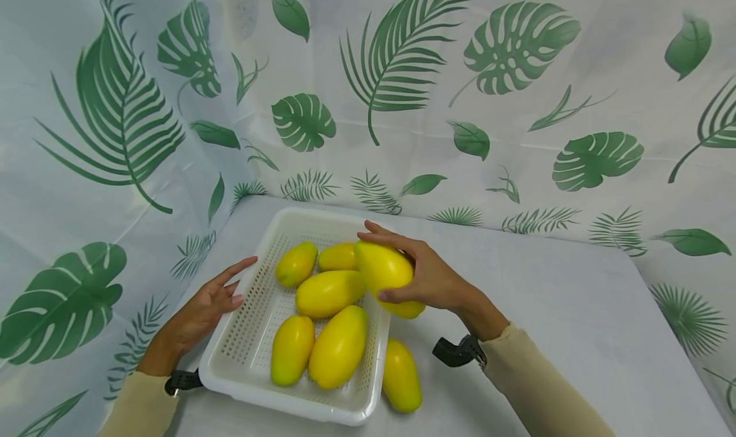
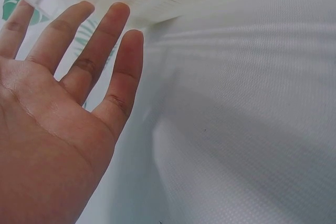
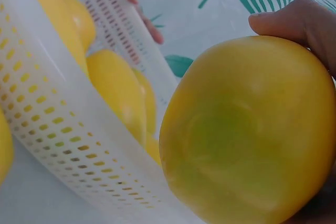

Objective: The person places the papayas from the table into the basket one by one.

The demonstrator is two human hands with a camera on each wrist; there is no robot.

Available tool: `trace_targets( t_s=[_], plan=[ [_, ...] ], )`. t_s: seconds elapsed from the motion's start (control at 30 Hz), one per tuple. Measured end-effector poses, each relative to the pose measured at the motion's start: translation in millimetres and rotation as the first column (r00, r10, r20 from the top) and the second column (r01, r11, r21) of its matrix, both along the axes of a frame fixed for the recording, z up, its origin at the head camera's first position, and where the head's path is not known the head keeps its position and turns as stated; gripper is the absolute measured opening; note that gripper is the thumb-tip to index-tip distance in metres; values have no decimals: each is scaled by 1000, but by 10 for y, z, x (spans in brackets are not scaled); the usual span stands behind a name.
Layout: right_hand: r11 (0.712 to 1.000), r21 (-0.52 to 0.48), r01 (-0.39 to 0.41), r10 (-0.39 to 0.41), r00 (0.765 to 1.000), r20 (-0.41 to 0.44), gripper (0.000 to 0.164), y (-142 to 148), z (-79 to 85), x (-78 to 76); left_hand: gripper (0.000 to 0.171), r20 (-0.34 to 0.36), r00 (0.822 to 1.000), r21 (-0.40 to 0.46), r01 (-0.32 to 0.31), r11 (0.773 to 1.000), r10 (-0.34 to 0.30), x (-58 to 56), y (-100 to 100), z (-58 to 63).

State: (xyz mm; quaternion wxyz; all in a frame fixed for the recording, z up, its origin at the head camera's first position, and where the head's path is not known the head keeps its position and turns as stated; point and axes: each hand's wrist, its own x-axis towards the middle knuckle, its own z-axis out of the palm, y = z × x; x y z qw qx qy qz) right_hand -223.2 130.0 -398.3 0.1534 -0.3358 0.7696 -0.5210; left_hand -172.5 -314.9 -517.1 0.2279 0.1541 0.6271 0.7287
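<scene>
My right hand (image 1: 434, 277) grips a yellow mango (image 1: 384, 268) over the right rim of a white perforated plastic basket (image 1: 230, 376), thumb on the near side and fingers across the top. In the right wrist view this mango (image 3: 247, 124) shows its greenish end, close to the basket wall. More yellow shows just below it in the head view. Several yellow mangoes (image 1: 330, 293) lie inside the basket. At the left side my left hand (image 1: 201, 309) has its fingers spread, fingertips right at the basket's rim; its palm (image 2: 47, 129) faces the left wrist camera.
Another mango (image 1: 402, 376) lies on the white-covered table (image 1: 552, 335), outside the basket by its right wall. Leaf-printed cloth (image 1: 402, 105) hangs behind the table and along the left side. Each wrist wears a black camera strap (image 1: 462, 351).
</scene>
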Motion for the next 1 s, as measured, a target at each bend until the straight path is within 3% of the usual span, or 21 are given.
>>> trace_targets(
  t_s=[0.67, 1.0],
  plan=[
    [992, -11, -123, 123, 992, -24, 85, -361, 45, -43, 71, -1, 1000, -4, -13, 1000, 13, 7, -1, -13],
    [989, 7, -148, 148, 989, -18, 85, -493, 74, -12, 71, 1, 1000, -8, -12, 1000, 12, 3, -2, -11]
  ],
)
